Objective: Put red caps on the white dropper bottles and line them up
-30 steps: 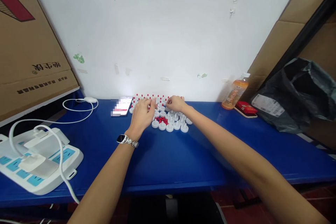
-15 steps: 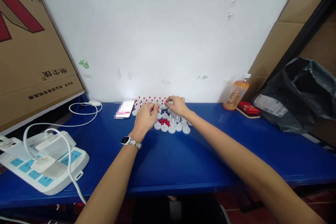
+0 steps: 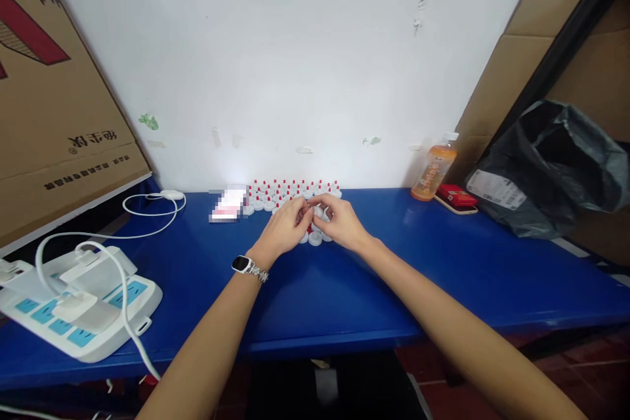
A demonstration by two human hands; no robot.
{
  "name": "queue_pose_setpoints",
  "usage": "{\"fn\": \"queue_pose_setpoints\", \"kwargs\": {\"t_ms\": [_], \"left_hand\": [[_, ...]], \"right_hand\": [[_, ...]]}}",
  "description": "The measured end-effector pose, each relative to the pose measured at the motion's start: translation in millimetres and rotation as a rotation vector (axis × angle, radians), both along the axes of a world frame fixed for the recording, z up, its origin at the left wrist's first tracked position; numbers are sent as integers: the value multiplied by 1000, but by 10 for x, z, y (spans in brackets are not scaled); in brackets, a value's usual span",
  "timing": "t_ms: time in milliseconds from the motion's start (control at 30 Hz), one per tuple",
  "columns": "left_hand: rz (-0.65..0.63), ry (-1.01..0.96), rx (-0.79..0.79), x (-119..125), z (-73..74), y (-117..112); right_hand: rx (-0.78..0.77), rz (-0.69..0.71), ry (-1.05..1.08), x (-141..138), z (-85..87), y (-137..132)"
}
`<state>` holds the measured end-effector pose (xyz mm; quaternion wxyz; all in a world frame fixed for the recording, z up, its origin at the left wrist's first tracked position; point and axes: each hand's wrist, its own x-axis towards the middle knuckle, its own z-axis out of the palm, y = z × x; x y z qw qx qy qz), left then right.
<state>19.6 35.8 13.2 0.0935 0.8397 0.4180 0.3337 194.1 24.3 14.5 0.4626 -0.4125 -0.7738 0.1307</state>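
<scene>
Several small white caps with red tips (image 3: 290,190) stand in rows on the blue table (image 3: 344,289) by the white wall. My left hand (image 3: 284,231) and my right hand (image 3: 339,223) meet just in front of those rows, fingertips pinched together over a small white and red piece that is too small to make out. A few white caps (image 3: 315,239) show under the hands. A watch is on my left wrist.
A phone (image 3: 227,203) lies left of the caps. A white power strip (image 3: 73,302) with plugs and cables sits at the near left. An orange drink bottle (image 3: 433,174), a red box (image 3: 457,197) and a black bag (image 3: 551,170) are at the right. Cardboard leans at both sides.
Both hands have drawn back from the rows of caps toward me and come together, fingertips meeting. The view has shifted a little.
</scene>
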Motion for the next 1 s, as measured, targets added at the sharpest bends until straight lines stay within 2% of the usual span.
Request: {"fn": "queue_pose_setpoints", "kwargs": {"t_ms": [167,267,367,533,667,867,1000], "left_hand": [[17,43,72,46,28,-48],[67,-71,82,23,77,-50],[135,-158,54,-81,103,10],[71,112,8,-224,17,143],[59,206,-57,-206,-21,127],[144,178,-57,-270,9,158],[183,192,-108,-371,8,199]], "right_hand": [[69,-6,32,-37,-48,-36],[134,-44,-22,3,-84,20],[130,-126,-35,83,-116,101],[96,-222,79,152,-111,166],[89,-324,59,156,-121,172],[-37,-227,-10,112,-158,273],[-89,-207,-117,4,-45,527]]}}
